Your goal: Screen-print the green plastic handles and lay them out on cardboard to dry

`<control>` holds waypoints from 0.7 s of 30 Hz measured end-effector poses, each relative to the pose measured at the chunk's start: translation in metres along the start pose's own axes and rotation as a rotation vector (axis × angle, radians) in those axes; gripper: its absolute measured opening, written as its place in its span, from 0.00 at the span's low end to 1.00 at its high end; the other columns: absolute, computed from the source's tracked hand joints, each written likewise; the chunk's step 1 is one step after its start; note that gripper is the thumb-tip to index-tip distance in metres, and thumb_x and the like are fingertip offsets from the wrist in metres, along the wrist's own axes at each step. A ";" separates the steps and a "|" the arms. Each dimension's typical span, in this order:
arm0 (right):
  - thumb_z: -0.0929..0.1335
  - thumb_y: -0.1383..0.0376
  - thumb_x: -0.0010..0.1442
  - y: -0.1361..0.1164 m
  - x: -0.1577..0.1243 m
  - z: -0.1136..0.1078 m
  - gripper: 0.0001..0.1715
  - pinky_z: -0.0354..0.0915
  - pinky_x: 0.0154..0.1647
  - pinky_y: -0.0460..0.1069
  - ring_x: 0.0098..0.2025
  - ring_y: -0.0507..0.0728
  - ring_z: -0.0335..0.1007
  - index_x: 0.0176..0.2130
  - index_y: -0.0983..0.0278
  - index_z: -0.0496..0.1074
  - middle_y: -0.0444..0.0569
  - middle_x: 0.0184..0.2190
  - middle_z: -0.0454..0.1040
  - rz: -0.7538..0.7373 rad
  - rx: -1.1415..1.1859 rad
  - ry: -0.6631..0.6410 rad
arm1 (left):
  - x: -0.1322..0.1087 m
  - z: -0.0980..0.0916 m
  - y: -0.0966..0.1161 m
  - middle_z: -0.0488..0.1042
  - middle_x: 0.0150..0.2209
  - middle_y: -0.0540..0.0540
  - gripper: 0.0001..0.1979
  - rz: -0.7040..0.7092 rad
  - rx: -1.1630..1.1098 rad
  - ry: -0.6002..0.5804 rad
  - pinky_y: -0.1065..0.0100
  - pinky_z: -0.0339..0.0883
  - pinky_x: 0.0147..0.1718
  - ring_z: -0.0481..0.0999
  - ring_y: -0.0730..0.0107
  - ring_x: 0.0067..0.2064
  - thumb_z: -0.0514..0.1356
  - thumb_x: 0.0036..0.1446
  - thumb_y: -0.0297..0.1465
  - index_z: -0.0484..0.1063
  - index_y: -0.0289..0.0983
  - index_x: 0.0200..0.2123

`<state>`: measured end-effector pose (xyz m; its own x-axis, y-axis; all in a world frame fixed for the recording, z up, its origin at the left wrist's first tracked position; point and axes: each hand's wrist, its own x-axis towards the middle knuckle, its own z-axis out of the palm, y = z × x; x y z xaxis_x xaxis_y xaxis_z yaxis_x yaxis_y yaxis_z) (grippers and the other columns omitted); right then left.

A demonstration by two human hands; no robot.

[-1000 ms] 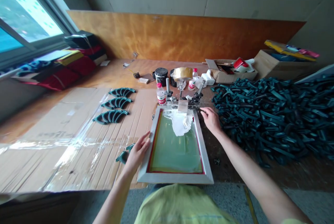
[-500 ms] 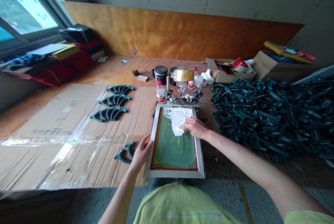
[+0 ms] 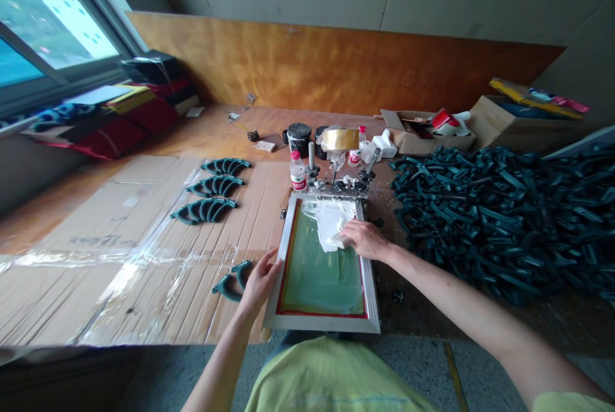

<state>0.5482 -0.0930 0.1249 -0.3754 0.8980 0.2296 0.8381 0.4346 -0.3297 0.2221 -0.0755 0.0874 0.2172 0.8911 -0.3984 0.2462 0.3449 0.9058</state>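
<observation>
A screen printing frame (image 3: 377,309) with a pale metal border and green mesh lies in front of me. White ink (image 3: 328,223) is spread thickly over the upper part of its mesh. My right hand (image 3: 368,239) is closed around a small, ink-smeared squeegee (image 3: 340,241) at the right of the ink; its fingers cover most of it. My left hand (image 3: 262,279) holds the frame's left rail, thumb at the rail and fingers along the side. Just left of that hand lie a couple of curved dark green plastic parts (image 3: 225,288), partly hidden behind it.
A hinge clamp (image 3: 336,189) with upright posts sits at the frame's far end. Behind stand bottles (image 3: 298,172) and a black tub (image 3: 299,139). Rows of curved parts (image 3: 204,211) lie on cardboard (image 3: 110,232) at left. A heap of dark green parts (image 3: 480,220) fills the right.
The view has shifted slightly. My right hand and the squeegee have barely moved on the mesh, with more of the squeegee's pale face showing. My left hand stays at the frame's left rail.
</observation>
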 end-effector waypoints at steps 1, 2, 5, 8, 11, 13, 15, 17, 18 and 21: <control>0.68 0.72 0.59 0.004 0.010 -0.006 0.12 0.66 0.44 0.50 0.41 0.57 0.71 0.42 0.61 0.77 0.48 0.37 0.77 0.046 0.011 0.010 | -0.002 0.000 0.004 0.76 0.29 0.49 0.38 -0.005 -0.011 -0.007 0.70 0.67 0.27 0.75 0.67 0.29 0.62 0.51 0.50 0.65 0.36 0.60; 0.69 0.70 0.58 0.008 0.022 -0.013 0.15 0.66 0.44 0.49 0.41 0.56 0.71 0.46 0.59 0.76 0.47 0.39 0.77 0.099 0.021 0.027 | -0.004 -0.001 0.010 0.76 0.28 0.49 0.38 -0.012 -0.027 -0.018 0.70 0.67 0.27 0.75 0.67 0.29 0.63 0.51 0.50 0.64 0.36 0.61; 0.73 0.68 0.55 0.022 0.062 -0.032 0.34 0.66 0.46 0.49 0.44 0.56 0.72 0.60 0.54 0.67 0.46 0.46 0.77 0.252 0.016 0.072 | -0.012 -0.005 0.033 0.76 0.29 0.50 0.40 -0.035 -0.079 -0.061 0.70 0.69 0.27 0.77 0.66 0.30 0.64 0.50 0.49 0.60 0.39 0.63; 0.72 0.65 0.57 0.042 0.076 -0.049 0.36 0.66 0.44 0.49 0.43 0.57 0.72 0.63 0.54 0.63 0.48 0.46 0.76 0.387 -0.066 0.178 | -0.018 -0.011 0.065 0.78 0.32 0.48 0.36 -0.027 -0.131 -0.078 0.70 0.69 0.26 0.76 0.67 0.28 0.61 0.52 0.52 0.65 0.41 0.60; 0.66 0.63 0.63 0.062 0.052 -0.056 0.22 0.65 0.43 0.50 0.41 0.58 0.72 0.56 0.61 0.70 0.52 0.43 0.77 0.590 -0.108 0.341 | -0.015 -0.012 0.099 0.79 0.34 0.46 0.32 0.062 -0.181 -0.013 0.69 0.68 0.25 0.75 0.68 0.28 0.56 0.53 0.57 0.73 0.37 0.49; 0.63 0.63 0.64 0.067 0.024 -0.048 0.15 0.65 0.42 0.51 0.38 0.58 0.72 0.48 0.63 0.73 0.51 0.38 0.78 0.692 -0.082 0.309 | -0.007 -0.008 0.122 0.79 0.37 0.44 0.32 0.204 -0.241 0.048 0.68 0.70 0.28 0.76 0.67 0.31 0.54 0.54 0.58 0.74 0.36 0.44; 0.64 0.61 0.64 0.061 -0.002 -0.028 0.12 0.65 0.40 0.51 0.36 0.57 0.71 0.43 0.63 0.74 0.49 0.34 0.77 0.692 -0.031 0.200 | 0.005 -0.002 0.147 0.79 0.39 0.43 0.30 0.358 -0.294 0.082 0.67 0.71 0.32 0.77 0.66 0.35 0.53 0.55 0.57 0.74 0.35 0.42; 0.68 0.58 0.61 0.048 -0.019 -0.003 0.14 0.65 0.41 0.50 0.37 0.57 0.71 0.44 0.63 0.73 0.48 0.35 0.77 0.598 0.010 0.104 | 0.017 0.003 0.170 0.79 0.37 0.42 0.29 0.454 -0.303 0.084 0.68 0.71 0.32 0.77 0.66 0.35 0.53 0.56 0.56 0.73 0.35 0.39; 0.70 0.58 0.59 0.041 -0.024 0.009 0.16 0.65 0.43 0.51 0.40 0.57 0.71 0.46 0.63 0.72 0.49 0.37 0.77 0.543 0.008 0.078 | 0.022 0.005 0.180 0.78 0.35 0.42 0.29 0.472 -0.295 0.076 0.68 0.71 0.32 0.77 0.66 0.35 0.52 0.57 0.56 0.73 0.35 0.38; 0.72 0.61 0.57 0.023 -0.024 0.030 0.18 0.63 0.48 0.53 0.47 0.59 0.68 0.48 0.61 0.72 0.51 0.42 0.75 0.398 -0.037 0.024 | 0.025 0.011 0.188 0.78 0.32 0.45 0.30 0.480 -0.342 0.114 0.70 0.71 0.31 0.77 0.70 0.33 0.51 0.57 0.56 0.72 0.35 0.40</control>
<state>0.5640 -0.1023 0.0846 -0.0093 0.9937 0.1118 0.9301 0.0496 -0.3640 0.2846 0.0084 0.2464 0.1216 0.9902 0.0681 -0.1767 -0.0460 0.9832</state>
